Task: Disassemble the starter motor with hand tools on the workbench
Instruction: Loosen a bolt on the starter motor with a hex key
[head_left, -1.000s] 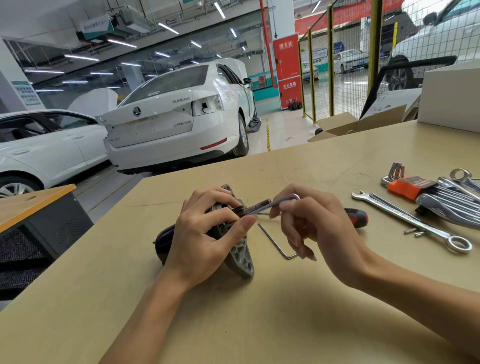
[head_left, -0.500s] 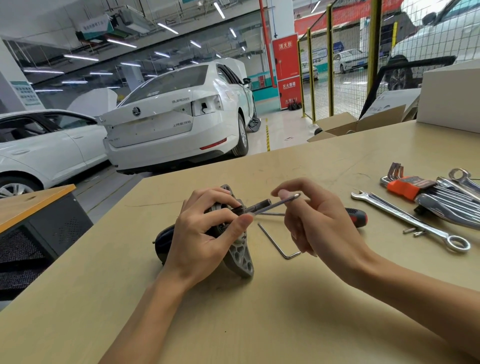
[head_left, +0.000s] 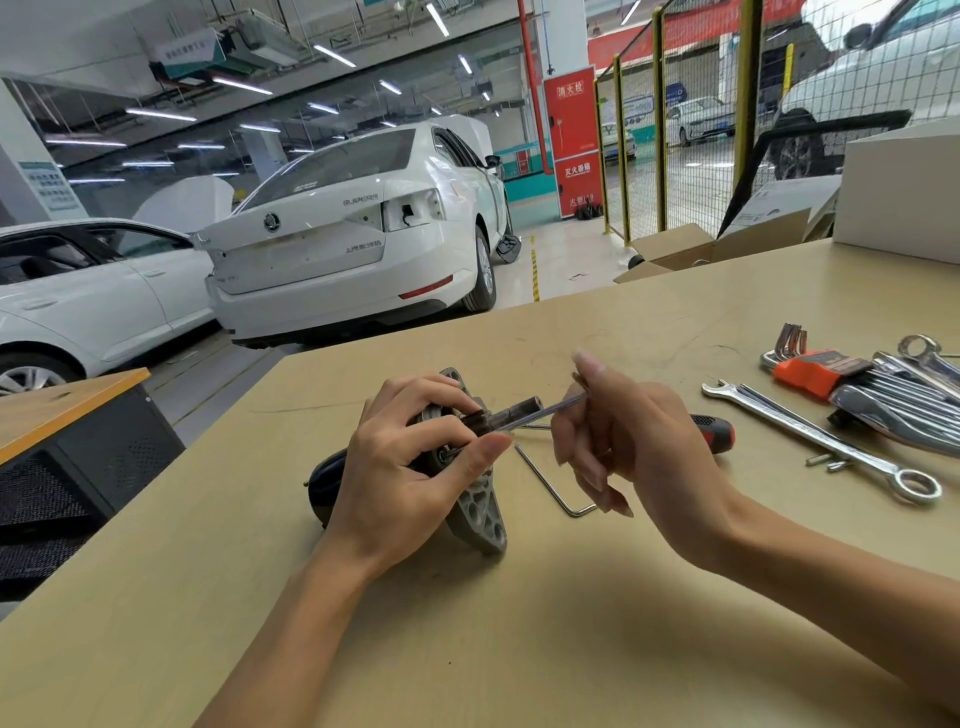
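Surface: I see a tan counter (head_left: 519, 649) filling the lower frame, set in a car workshop; a white sedan (head_left: 353, 234) stands upper centre, a second white car at the left edge, a red cabinet (head_left: 574, 140) and yellow mesh fencing upper right. Item one: left hand (head_left: 410, 467), centre frame, fingers curled round the starter motor (head_left: 478, 509), which lies on the counter with its grey ribbed flange toward me and its dark body mostly hidden behind the hand. Item two: right hand (head_left: 639, 441), just right of centre, thumb and fingers pinching a slim hex key (head_left: 540, 413) whose tip meets the motor's projecting shaft end; forefinger raised, remaining fingers loosely bent. Item three: a second hex key (head_left: 550, 483), L-shaped, flat on the counter between the hands. Item four: a screwdriver with red-and-black handle (head_left: 719, 434), largely hidden behind the right hand. Item five: a combination spanner (head_left: 821, 436), right of frame, beside a hex key set in an orange holder (head_left: 810, 371) and more chrome spanners at the right edge. Item six: cardboard boxes (head_left: 717, 249) at the counter's far edge, upper right.
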